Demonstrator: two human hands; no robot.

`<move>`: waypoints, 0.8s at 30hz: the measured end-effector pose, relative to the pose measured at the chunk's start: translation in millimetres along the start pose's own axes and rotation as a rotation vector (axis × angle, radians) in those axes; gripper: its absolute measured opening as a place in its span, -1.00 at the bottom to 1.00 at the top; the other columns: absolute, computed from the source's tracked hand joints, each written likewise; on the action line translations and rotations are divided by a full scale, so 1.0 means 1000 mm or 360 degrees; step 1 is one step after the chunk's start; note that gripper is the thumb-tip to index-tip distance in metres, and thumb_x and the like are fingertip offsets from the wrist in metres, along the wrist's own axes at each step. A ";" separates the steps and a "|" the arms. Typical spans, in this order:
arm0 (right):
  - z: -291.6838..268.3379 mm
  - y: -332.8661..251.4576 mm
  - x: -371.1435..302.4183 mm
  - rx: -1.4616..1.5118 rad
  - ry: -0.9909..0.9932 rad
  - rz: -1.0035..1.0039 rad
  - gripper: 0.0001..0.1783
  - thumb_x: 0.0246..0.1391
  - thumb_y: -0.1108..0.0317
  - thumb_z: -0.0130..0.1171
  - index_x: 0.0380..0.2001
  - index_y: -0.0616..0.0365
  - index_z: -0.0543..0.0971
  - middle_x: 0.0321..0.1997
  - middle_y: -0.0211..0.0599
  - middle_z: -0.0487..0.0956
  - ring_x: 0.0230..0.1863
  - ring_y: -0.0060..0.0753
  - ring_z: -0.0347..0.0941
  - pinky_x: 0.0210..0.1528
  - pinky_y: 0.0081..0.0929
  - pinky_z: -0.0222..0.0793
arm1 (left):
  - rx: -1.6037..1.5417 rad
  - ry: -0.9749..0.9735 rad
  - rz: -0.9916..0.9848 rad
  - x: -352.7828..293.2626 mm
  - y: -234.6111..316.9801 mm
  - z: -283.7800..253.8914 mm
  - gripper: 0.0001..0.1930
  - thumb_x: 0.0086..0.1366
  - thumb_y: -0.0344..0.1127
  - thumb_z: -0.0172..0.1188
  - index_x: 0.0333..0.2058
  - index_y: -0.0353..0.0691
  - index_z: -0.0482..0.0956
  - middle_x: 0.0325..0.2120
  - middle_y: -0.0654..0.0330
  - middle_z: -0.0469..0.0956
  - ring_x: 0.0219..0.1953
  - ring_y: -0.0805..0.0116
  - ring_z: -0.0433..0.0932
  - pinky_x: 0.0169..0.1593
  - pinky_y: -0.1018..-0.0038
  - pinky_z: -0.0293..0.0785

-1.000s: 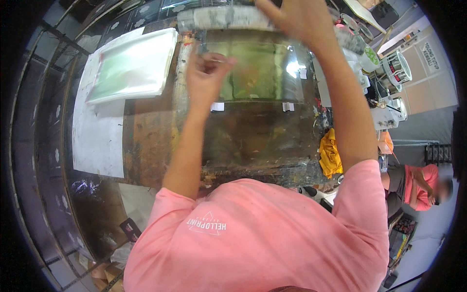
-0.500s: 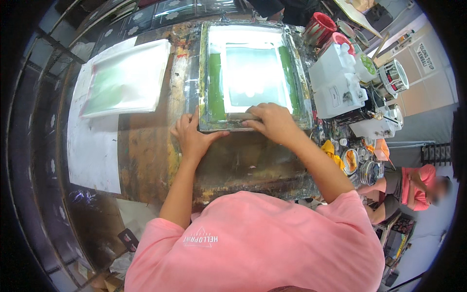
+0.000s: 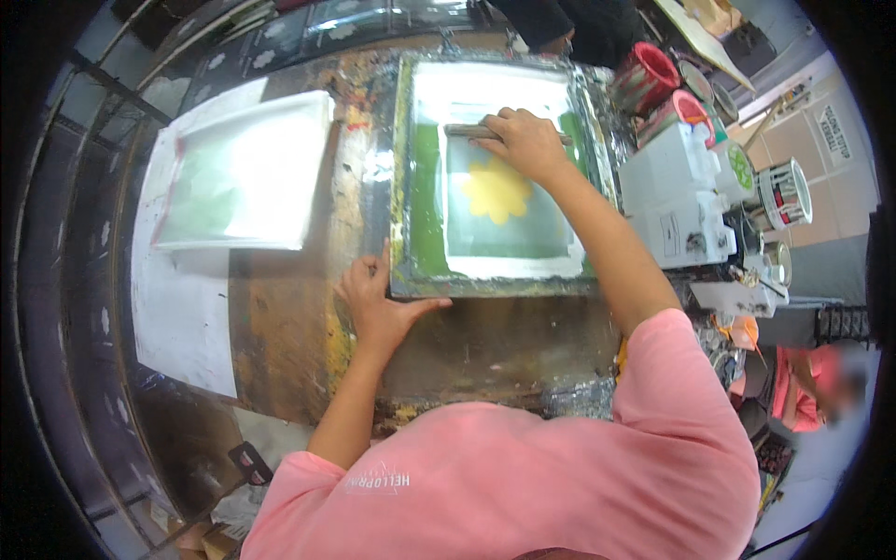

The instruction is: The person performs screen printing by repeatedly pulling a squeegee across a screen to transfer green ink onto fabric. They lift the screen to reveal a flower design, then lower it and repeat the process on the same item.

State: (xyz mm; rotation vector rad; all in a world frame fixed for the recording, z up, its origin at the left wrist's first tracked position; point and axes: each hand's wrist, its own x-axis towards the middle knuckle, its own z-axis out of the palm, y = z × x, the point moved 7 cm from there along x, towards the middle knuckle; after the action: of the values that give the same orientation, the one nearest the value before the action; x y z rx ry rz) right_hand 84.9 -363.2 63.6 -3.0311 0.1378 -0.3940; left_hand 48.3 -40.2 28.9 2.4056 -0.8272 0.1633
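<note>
A framed printing screen lies flat on the stained table, green along its sides with a pale middle. On the mesh shows a yellow flower shape. My right hand is closed around a squeegee, which lies crosswise over the upper part of the screen. At the frame's near left corner rests my left hand, thumb along the near edge and fingers up the left side, spread apart and gripping nothing.
Left of the screen, a stack of clear sheets lies on white paper. White jugs and a red paint can crowd the right side. A person in dark clothes stands beyond; another in pink is at the right.
My right hand has pushed the squeegee from the screen's near end to its far part. The yellow flower now shows where glare was. My left hand stays at the corner.
</note>
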 end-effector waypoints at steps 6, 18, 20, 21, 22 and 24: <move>-0.023 0.039 0.066 0.0241 -0.0143 -0.0084 -0.51 0.26 -0.23 0.16 -0.20 -0.03 0.68 -0.30 -0.22 0.64 -0.18 0.00 0.61 -0.16 -0.03 0.50 | -0.0170 0.0082 0.0043 0.003 0.000 -0.003 0.27 -0.33 0.47 0.57 0.31 -0.26 0.49 -0.27 0.12 0.52 -0.16 0.18 0.43 0.08 0.21 0.17; -0.015 -0.020 -0.039 -0.0013 0.0027 0.0015 -0.57 0.26 -0.17 0.18 -0.21 -0.02 0.61 -0.30 -0.22 0.62 -0.18 -0.06 0.63 -0.21 -0.04 0.53 | -0.0297 0.0181 0.0210 -0.002 -0.001 0.002 0.19 -0.15 0.40 0.54 0.33 -0.36 0.42 -0.33 0.10 0.62 -0.28 0.18 0.48 0.03 0.26 0.23; -0.028 -0.055 -0.080 -0.0048 -0.0042 -0.0006 -0.54 0.28 -0.18 0.15 -0.19 0.00 0.59 -0.29 -0.20 0.63 -0.20 -0.06 0.65 -0.22 -0.03 0.57 | -0.0322 0.0186 0.0182 -0.005 -0.001 0.000 0.18 -0.14 0.39 0.55 0.33 -0.33 0.43 -0.32 0.09 0.62 -0.27 0.18 0.48 0.03 0.26 0.23; -0.035 -0.069 -0.097 0.0005 -0.0123 0.0040 -0.54 0.28 -0.17 0.15 -0.18 0.03 0.57 -0.28 -0.18 0.62 -0.20 -0.04 0.64 -0.22 -0.02 0.56 | -0.0361 0.0058 0.0018 -0.005 -0.003 -0.001 0.10 -0.12 0.25 0.62 0.31 -0.32 0.45 -0.05 -0.02 0.69 -0.04 0.02 0.56 0.20 0.19 0.24; -0.044 -0.085 -0.116 0.0060 -0.0204 0.0088 -0.53 0.28 -0.15 0.16 -0.16 0.07 0.56 -0.27 -0.16 0.61 -0.20 -0.01 0.63 -0.21 -0.01 0.56 | -0.0345 0.0056 0.0008 -0.006 -0.002 -0.003 0.08 -0.10 0.20 0.63 0.31 -0.33 0.45 -0.05 -0.03 0.69 -0.04 0.04 0.57 0.19 0.20 0.28; -0.072 -0.096 -0.130 0.0139 -0.0222 0.0109 -0.53 0.27 -0.11 0.17 -0.14 0.12 0.54 -0.23 -0.12 0.60 -0.18 0.03 0.61 -0.19 0.01 0.56 | -0.0325 0.0055 0.0007 -0.001 0.004 -0.006 0.03 -0.06 0.10 0.65 0.30 -0.37 0.45 -0.06 -0.06 0.68 -0.03 0.06 0.59 0.18 0.21 0.35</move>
State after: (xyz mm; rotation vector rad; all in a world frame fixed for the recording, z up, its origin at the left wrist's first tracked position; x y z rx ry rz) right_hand -51.5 -259.8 109.7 -2.9456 0.2087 -0.1775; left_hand 45.1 -38.9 35.4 2.2042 -0.7934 0.1162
